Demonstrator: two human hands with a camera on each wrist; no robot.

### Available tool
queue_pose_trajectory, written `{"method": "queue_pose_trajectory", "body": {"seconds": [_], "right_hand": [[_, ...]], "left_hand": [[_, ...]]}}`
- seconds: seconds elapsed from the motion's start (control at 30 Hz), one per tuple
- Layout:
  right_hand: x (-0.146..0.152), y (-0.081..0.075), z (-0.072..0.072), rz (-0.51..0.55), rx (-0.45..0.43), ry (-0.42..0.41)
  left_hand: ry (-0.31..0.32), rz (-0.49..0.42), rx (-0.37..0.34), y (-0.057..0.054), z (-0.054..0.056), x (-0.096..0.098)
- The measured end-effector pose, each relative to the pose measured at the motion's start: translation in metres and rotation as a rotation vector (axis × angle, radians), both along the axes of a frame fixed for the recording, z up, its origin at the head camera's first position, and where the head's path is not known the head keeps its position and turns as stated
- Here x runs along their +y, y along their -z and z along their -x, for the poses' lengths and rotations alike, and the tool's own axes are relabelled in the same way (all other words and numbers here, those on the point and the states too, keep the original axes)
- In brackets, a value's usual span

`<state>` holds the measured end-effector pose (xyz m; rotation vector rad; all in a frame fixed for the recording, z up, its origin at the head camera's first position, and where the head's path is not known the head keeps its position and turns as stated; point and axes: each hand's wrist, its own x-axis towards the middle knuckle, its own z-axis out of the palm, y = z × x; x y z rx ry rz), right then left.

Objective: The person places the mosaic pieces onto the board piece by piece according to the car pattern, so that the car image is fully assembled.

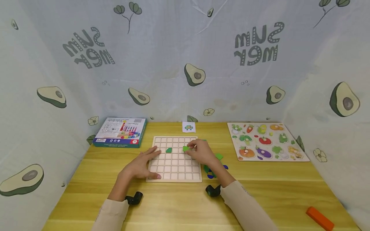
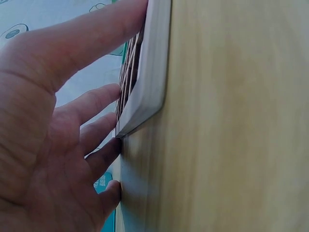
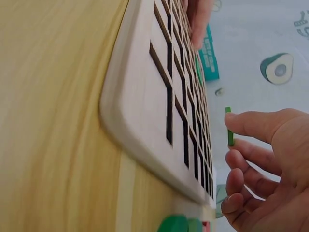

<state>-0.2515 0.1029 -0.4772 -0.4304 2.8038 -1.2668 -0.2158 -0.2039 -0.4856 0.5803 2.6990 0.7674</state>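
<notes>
A wooden grid board (image 1: 176, 175) with raised square cells lies at the table's middle. My left hand (image 1: 140, 165) rests on its left side, fingers spread and the thumb on the near left part. Between thumb and index finger my right hand (image 1: 202, 151) pinches a thin light green tile (image 3: 230, 126), held over the upper right cells. The other fingers of that hand are loosely bent in the right wrist view. A darker green piece with one rounded corner (image 1: 169, 150) sits in an upper left cell of the board.
Loose green and blue pieces (image 1: 210, 175) lie right of the board, partly behind my right forearm. A small picture card (image 1: 189, 127) stands behind the board. There is a box (image 1: 119, 132) at back left, a vegetable puzzle board (image 1: 267, 141) at right and an orange block (image 1: 320, 218) at front right.
</notes>
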Motion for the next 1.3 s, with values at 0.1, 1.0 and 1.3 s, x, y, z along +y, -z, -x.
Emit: {"method": "queue_pose_trajectory", "body": {"seconds": [0.1, 1.0, 1.3], "right_hand": [[-0.01, 0.002, 0.002, 0.007, -0.007, -0.012], [-0.047, 0.007, 0.011, -0.13, -0.032, 0.02], [-0.044, 0.01, 0.011, -0.072, -0.043, 0.02]], "left_hand": [[-0.001, 0.01, -0.001, 0.0, 0.0, -0.001], [-0.025, 0.016, -0.029, 0.0, 0.002, 0.0], [-0.036, 0.016, -0.037, 0.002, 0.003, 0.0]]}}
